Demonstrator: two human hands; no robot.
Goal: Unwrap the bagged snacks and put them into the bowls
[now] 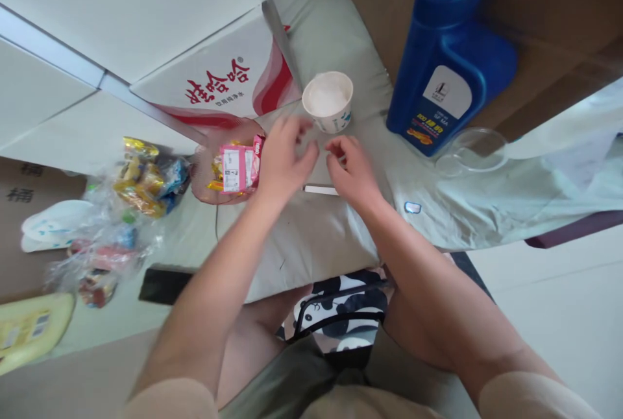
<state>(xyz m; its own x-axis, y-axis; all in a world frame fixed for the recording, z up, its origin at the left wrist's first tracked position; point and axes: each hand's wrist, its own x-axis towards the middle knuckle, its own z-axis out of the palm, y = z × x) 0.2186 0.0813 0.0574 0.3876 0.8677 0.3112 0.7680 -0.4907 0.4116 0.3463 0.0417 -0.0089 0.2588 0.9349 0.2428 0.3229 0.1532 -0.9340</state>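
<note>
A white paper cup with a blue-green print stands upright on the cloth-covered table, with something white inside it. My left hand hovers just in front of the cup's left side, its fingers bent and apart, holding nothing visible. My right hand is to the right, close to the left one, fingers loosely curled with a gap at the thumb and nothing visible between them. Below and between the hands lies a thin white strip. Beside my left wrist sits a pinkish basket holding a pink snack packet and yellow wrappers.
A big blue bottle leans near a brown carton at the right, with a clear plastic cup by it. White cartons rise at the back left. Bagged snacks and a black phone-like object lie left.
</note>
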